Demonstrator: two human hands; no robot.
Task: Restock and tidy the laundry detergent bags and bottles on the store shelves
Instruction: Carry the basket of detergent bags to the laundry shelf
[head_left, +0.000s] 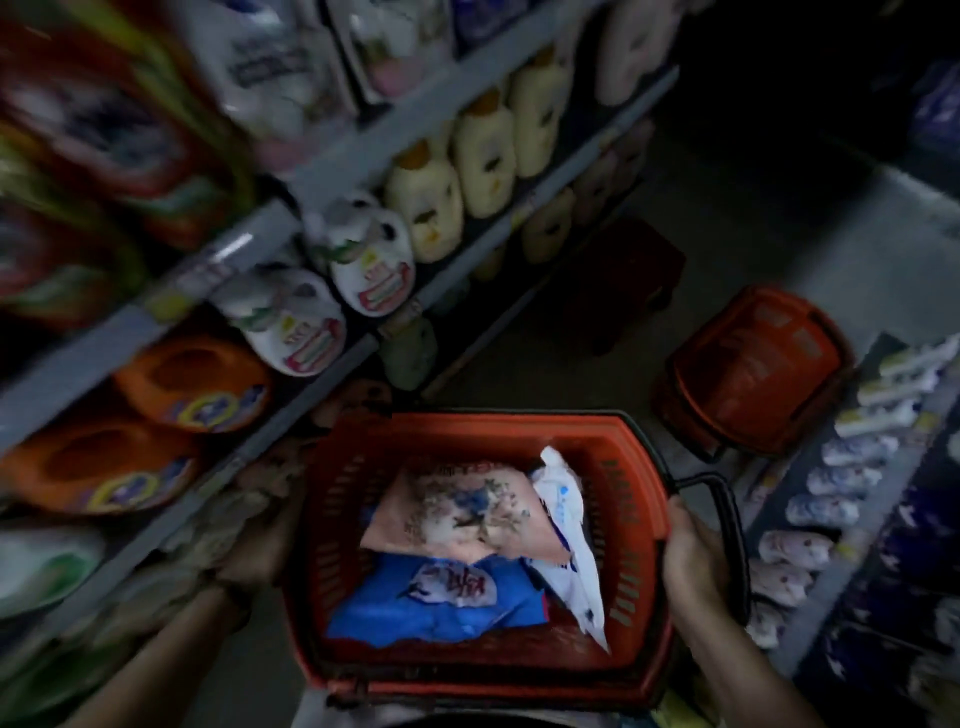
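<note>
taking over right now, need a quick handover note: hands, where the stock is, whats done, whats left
Left hand: on the red basket's left wall; its grip is too blurred to tell.
Right hand: grips the basket's right rim.
Stock: the pink bag, blue bag and white bag lie in the basket.
Done: the cream bottles stand in a row on the left shelves.
Left: shelve all three bags. The second basket sits on the floor, right.
</note>
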